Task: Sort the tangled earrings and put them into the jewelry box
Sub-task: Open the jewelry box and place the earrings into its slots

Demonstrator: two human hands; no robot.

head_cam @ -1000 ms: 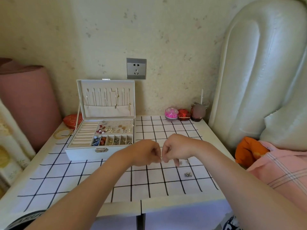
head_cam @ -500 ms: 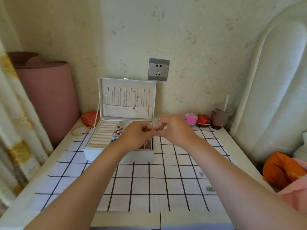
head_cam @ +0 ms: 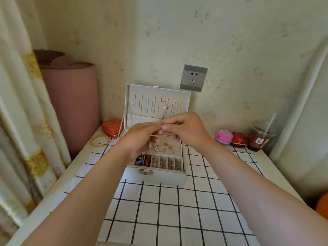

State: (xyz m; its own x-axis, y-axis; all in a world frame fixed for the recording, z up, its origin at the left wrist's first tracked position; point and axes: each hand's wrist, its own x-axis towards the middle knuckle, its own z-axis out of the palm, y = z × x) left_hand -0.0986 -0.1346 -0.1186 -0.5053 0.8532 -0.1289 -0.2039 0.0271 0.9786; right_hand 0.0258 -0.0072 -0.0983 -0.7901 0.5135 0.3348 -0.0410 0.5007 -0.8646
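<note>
Both hands, left and right, pinched a small silver ring-shaped earring above the open pale grey jewelry box, apparently mid-untangling, with careful placement into a compartment likely next.

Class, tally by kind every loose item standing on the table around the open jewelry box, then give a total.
Red cases: 2, heart-shaped case and small case
Pink round case: 1
Gold bangle bundle: 1
Drink cup with straw: 1
Total: 5
</note>
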